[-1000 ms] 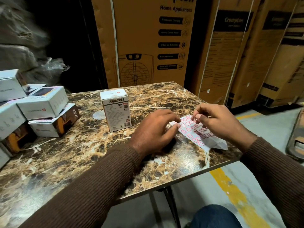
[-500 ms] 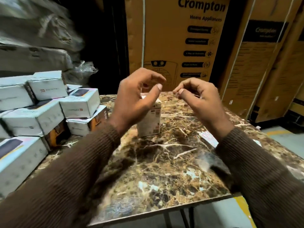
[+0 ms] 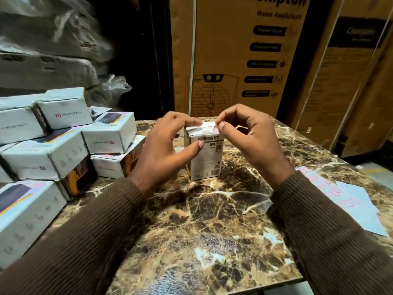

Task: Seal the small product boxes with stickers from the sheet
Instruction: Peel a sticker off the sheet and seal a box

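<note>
Hands (image 3: 209,141) at upright box (image 3: 207,158) top (sticker (image 3: 215,128) pinched right)

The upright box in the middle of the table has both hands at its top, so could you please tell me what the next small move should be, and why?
Probably press the sticker down over the top right edge of the upright box. The right hand pinches it just at that edge, and the left hand steadies the box with fingers on its top and thumb on its front.
</note>
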Tool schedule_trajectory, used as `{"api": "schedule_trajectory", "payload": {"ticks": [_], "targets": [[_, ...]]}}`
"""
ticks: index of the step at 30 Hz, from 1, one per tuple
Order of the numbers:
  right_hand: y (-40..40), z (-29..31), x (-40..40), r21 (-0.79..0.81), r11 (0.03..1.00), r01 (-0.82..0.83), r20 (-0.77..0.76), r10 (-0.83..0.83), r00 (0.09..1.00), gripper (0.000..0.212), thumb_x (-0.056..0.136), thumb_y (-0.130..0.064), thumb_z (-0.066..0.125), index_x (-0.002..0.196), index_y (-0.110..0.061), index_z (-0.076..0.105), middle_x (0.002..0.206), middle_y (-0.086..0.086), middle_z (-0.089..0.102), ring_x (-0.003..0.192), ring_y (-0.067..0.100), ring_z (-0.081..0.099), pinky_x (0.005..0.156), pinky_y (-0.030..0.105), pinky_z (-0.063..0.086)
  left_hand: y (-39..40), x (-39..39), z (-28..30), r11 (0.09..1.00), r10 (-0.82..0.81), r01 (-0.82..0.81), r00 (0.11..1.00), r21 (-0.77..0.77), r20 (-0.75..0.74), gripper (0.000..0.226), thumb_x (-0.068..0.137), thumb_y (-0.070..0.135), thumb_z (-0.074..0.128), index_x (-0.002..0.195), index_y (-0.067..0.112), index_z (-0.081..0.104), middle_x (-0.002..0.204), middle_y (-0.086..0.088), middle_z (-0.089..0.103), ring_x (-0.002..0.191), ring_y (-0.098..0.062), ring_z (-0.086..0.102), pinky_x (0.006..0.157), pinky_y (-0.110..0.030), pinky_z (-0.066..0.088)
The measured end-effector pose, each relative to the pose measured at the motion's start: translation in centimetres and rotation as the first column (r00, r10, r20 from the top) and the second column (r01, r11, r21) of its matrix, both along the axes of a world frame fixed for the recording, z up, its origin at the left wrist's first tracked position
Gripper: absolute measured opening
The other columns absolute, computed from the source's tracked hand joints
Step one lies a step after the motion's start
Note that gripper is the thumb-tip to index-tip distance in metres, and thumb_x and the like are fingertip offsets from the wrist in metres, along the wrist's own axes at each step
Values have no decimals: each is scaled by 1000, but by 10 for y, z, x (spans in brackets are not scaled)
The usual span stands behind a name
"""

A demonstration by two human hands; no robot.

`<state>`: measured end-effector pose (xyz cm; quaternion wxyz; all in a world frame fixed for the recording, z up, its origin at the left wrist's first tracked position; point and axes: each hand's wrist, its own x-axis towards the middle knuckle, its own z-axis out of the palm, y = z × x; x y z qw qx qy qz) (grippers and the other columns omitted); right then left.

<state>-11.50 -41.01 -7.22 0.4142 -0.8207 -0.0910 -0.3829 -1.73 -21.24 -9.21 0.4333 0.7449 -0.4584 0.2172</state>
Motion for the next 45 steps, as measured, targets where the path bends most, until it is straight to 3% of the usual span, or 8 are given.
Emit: {"api": "schedule_trajectory", "payload": {"ticks": [6, 12, 16, 21, 27, 30, 38, 45], "targets": [[-1, -6, -3, -125, 992, 23, 10, -22, 1000, 14, 95, -10, 71, 109, -15, 71, 95, -4, 71, 84, 11, 66, 65, 26, 55, -6, -3, -6, 995, 102, -101, 992, -14, 70, 26, 95, 30, 72, 119, 21, 72, 119, 7, 63, 114, -13, 57, 94, -34, 48], [-1, -6, 1, -142, 987, 75, 45, -69, 997, 7, 96, -15, 72, 101, -17, 77, 95, -7, 73, 85, 14, 68, 67, 32, 58, -8, -3, -6, 995, 99, -99, 995, -12, 18, 24, 95, 34, 69, 116, 22, 72, 119, 9, 62, 116, -12, 57, 96, -43, 51], [0, -8, 2, -182, 979, 96, 52, -88, 995, 8, 96, -14, 69, 97, -20, 74, 101, -6, 67, 91, 12, 62, 66, 24, 51, -8, 1, -7, 997, 77, -77, 997, -9, 14, 23, 95, 33, 69, 115, 22, 72, 118, 7, 63, 116, -13, 58, 95, -48, 53], [2, -9, 7, -213, 973, 87, 29, -83, 996, 6, 96, -19, 70, 99, -21, 74, 108, -6, 63, 103, 8, 60, 70, 17, 50, -8, 2, -7, 998, 57, -57, 998, -16, 9, 23, 95, 32, 69, 115, 20, 73, 118, 6, 64, 115, -15, 61, 96, -49, 54], [6, -14, 13, -207, 972, 115, 48, -107, 993, 6, 95, -18, 71, 98, -16, 76, 102, -7, 65, 98, 8, 61, 71, 24, 51, -8, 3, -8, 999, 42, -42, 999, -23, 1, 24, 95, 32, 68, 115, 19, 73, 119, 6, 64, 117, -14, 61, 98, -50, 54], [8, -16, 15, -203, 971, 129, 60, -119, 991, 6, 95, -19, 71, 98, -17, 76, 101, -8, 66, 98, 7, 61, 78, 21, 47, -8, 4, -8, 999, 40, -40, 999, -28, -5, 24, 95, 32, 68, 116, 20, 73, 120, 7, 64, 118, -14, 61, 99, -51, 54], [12, -16, 16, -198, 967, 161, 75, -148, 986, 7, 95, -17, 71, 99, -15, 76, 102, -4, 67, 98, 6, 62, 78, 9, 43, -9, 3, -9, 999, 44, -45, 999, -24, -12, 26, 95, 34, 67, 117, 20, 72, 121, 6, 63, 119, -16, 60, 99, -51, 54], [14, -18, 16, -194, 963, 189, 105, -171, 980, 7, 95, -15, 71, 100, -15, 76, 102, -6, 65, 98, 5, 61, 80, 16, 48, -10, 3, -10, 999, 38, -39, 999, -27, -13, 26, 95, 33, 67, 118, 21, 72, 121, 7, 63, 119, -15, 60, 99, -50, 55]]}}
